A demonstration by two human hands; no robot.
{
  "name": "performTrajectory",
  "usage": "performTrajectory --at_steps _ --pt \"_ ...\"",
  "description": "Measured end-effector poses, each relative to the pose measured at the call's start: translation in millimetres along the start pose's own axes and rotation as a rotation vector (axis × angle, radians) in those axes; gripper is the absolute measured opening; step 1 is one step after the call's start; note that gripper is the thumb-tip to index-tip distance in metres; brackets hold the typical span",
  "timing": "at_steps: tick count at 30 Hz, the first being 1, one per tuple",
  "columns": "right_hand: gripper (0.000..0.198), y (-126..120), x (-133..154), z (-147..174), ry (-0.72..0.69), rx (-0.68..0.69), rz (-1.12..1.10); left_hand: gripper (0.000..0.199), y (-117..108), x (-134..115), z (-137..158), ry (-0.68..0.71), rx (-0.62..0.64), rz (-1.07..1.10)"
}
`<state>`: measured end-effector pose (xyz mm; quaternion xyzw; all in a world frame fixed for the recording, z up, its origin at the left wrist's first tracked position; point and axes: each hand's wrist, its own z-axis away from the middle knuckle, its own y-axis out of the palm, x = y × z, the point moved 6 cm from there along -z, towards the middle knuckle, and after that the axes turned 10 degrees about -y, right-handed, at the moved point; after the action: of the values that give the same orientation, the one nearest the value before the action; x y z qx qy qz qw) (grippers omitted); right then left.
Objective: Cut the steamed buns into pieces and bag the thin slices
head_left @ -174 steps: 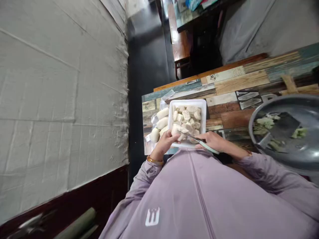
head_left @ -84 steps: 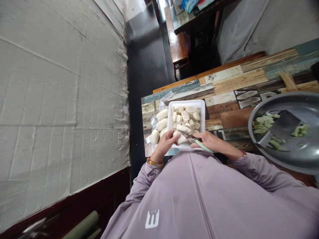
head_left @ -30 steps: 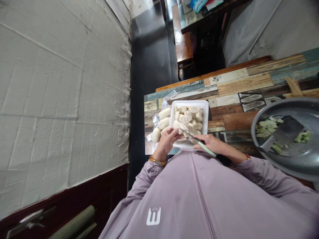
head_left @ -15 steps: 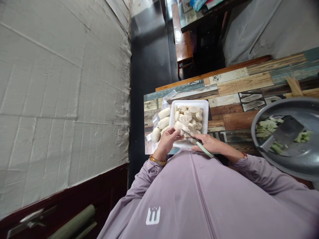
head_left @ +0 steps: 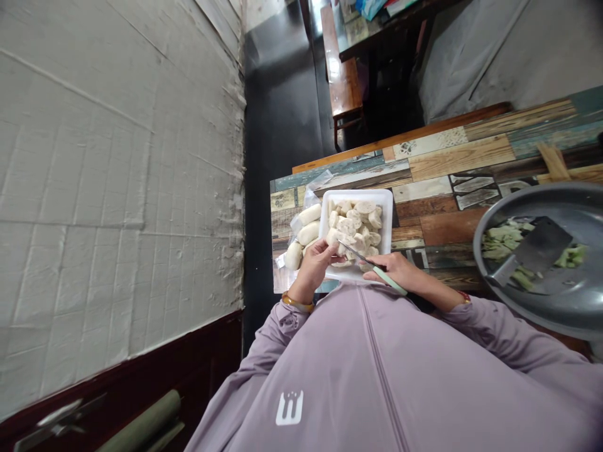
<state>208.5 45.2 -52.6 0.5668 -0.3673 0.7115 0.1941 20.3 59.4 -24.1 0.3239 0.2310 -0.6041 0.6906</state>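
Observation:
My left hand (head_left: 315, 267) pinches a pale, whitish roll (head_left: 332, 236) by its near end, over the left side of a white tray (head_left: 389, 220). In my right hand (head_left: 399, 271) is a pair of scissors (head_left: 389, 280) with light green handles. The dark blades point left, with their tips against or just beside the roll; exact contact is hard to see. Thick cut pieces (head_left: 365, 207) with speckled faces fill the tray. Left of it, several whole pale rolls (head_left: 308, 234) lie on and beside a clear plastic bag (head_left: 316, 185).
A large metal basin (head_left: 584, 289) at the right holds chopped pale green vegetable (head_left: 504, 238) and a broad-bladed cleaver (head_left: 541, 248). Thin sticks (head_left: 553, 161) lie behind it on the wood-patterned table (head_left: 447, 229). A wall (head_left: 188, 157) rises left; a bench (head_left: 342, 81) stands beyond.
The roll's held end and the scissor tips have shifted slightly left. The scissor blades look closer together than before. Both hands keep their holds, and the view has moved a little.

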Motion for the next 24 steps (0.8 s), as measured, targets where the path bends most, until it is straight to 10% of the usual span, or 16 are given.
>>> performTrajectory --at_steps 24 --pt "0.060 7 1 -14 0.019 0.109 -0.089 0.039 -1 6 3 -0.016 0.137 -0.183"
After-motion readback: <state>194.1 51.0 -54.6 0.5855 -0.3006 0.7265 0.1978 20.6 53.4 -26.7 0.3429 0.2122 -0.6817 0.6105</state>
